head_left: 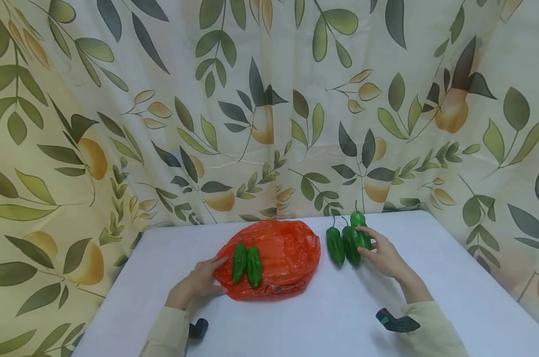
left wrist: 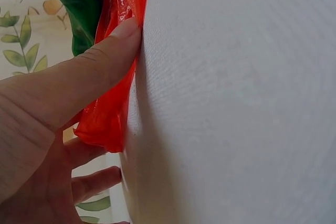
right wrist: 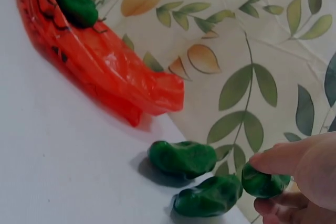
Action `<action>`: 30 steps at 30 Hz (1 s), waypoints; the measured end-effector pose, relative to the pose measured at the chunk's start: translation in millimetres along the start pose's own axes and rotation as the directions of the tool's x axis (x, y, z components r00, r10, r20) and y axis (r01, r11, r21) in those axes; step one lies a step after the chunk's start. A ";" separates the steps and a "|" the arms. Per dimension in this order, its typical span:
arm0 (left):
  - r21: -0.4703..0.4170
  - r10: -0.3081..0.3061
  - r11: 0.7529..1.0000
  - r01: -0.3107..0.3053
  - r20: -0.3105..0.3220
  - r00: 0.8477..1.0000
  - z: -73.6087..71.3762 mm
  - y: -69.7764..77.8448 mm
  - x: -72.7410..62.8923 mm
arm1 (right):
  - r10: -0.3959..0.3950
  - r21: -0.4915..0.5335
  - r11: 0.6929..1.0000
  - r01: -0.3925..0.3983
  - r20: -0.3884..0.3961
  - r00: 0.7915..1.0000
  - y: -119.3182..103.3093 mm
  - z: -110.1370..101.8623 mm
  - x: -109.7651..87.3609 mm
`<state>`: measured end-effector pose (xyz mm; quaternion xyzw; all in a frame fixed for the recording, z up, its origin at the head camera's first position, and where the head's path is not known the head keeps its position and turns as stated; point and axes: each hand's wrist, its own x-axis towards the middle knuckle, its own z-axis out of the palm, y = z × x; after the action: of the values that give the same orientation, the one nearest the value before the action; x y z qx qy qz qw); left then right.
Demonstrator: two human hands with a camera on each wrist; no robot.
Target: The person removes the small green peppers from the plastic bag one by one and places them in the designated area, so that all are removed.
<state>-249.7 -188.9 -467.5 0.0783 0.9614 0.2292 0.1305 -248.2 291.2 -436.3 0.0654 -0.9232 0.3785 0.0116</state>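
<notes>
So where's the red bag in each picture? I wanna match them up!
Head: the red bag is in the middle, a bit below centre.
Left wrist: the red bag is a strip left of centre, running down from the top edge.
Right wrist: the red bag slants from the top left corner toward the middle.
Shared landmark: the leafy cloth behind it.
</notes>
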 end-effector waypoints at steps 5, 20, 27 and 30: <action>0.000 0.017 1.000 -0.017 0.005 1.000 2.6 0.1 1.5 | 0.026 -0.032 0.999 -0.026 -0.004 1.000 12.6 -2.5 -0.8; 0.012 0.025 1.000 -0.025 0.004 1.000 3.1 0.9 -1.9 | 0.091 -0.093 0.992 -0.086 0.045 0.995 39.4 4.1 0.4; 0.007 0.011 1.000 -0.011 -0.001 1.000 -0.5 2.6 -2.5 | 0.106 -0.126 0.987 -0.098 0.063 0.992 39.5 7.8 4.0; 0.006 0.001 1.000 -0.001 -0.002 1.000 -0.6 1.7 -1.4 | 0.116 -0.127 0.986 -0.107 0.065 0.991 38.7 8.1 4.4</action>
<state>-248.3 -187.9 -465.9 0.0791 0.9622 0.2262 0.1292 -257.4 312.3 -468.8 0.0265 -0.9469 0.3181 -0.0390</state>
